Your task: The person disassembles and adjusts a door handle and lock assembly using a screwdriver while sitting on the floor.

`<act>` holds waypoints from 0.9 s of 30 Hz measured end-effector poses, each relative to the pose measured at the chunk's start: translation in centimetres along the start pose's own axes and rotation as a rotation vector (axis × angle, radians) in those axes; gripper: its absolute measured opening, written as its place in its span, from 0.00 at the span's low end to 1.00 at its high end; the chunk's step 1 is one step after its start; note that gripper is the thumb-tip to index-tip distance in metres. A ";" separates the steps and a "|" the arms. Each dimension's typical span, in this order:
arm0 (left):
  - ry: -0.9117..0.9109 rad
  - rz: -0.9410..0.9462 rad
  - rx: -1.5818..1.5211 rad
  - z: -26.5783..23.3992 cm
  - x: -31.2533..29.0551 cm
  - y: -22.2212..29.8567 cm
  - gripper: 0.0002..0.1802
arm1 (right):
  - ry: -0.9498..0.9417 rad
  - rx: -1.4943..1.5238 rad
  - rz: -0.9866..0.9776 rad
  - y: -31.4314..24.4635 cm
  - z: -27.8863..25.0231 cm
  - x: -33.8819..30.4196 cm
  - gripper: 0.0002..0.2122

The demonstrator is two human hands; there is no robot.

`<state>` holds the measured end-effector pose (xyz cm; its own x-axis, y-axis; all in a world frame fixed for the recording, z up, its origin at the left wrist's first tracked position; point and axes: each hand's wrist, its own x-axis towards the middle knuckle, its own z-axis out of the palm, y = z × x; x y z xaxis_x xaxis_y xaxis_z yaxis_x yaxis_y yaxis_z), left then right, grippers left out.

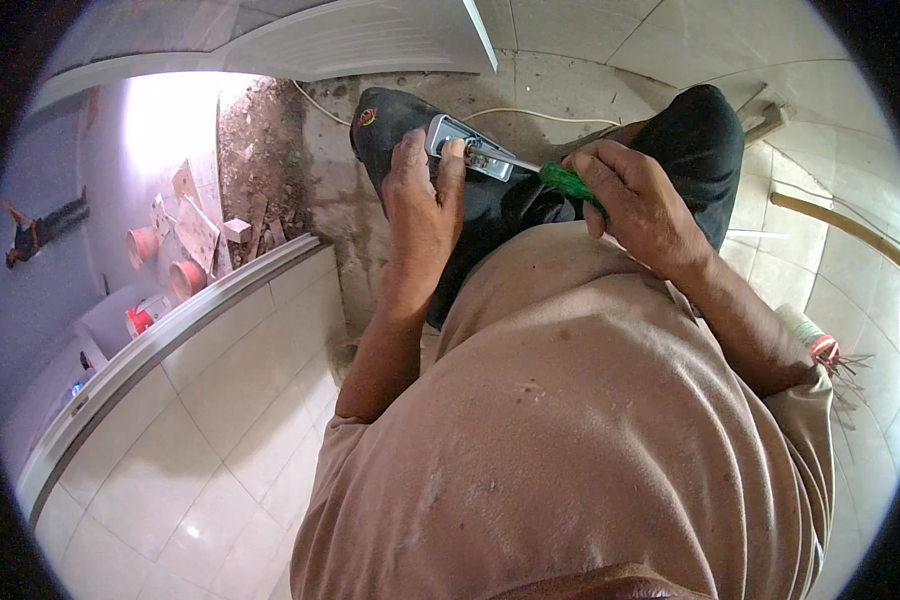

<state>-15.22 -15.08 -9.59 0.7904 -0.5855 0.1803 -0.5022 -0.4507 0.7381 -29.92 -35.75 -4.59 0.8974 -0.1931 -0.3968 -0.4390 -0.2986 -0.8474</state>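
Observation:
My left hand point(417, 205) grips a small grey oblong housing point(497, 172) over my left thigh, with the thumb pressed onto its open face. Metal parts show inside the housing, but they are too small to make out. A screwdriver point(566, 181) with a green handle lies in my right hand point(630, 190), the fingers closed round the handle's end. Its shaft points left, and the tip reaches the metal parts beside my left thumb. The exact contact at the tip is hard to see.
A pale cable point(540, 117) runs along the floor beyond my knees. A white panel point(370, 40) stands ahead on the left. Left of me, a metal rail point(185, 318) borders rubble point(260, 150) and reddish cups point(187, 279). At right are a curved wooden stick point(840, 226) and a wire-ended bundle point(820, 345).

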 end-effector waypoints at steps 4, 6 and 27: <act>-0.011 -0.060 0.024 0.3 -0.1 -0.1 0.19 | 0.233 -0.214 -0.355 -0.4 1.5 -0.4 0.10; -0.027 -0.113 0.029 0.3 -0.2 0.6 0.18 | 0.227 -0.264 -0.357 0.1 2.0 -0.4 0.12; 0.152 0.069 0.157 0.8 0.3 -2.0 0.17 | 0.173 -0.422 -0.450 -0.5 2.0 1.7 0.15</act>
<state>-14.25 -14.93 -11.50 0.7897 -0.5162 0.3315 -0.5963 -0.5191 0.6123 -28.07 -34.06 -5.56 0.9932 -0.1010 0.0577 -0.0331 -0.7209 -0.6922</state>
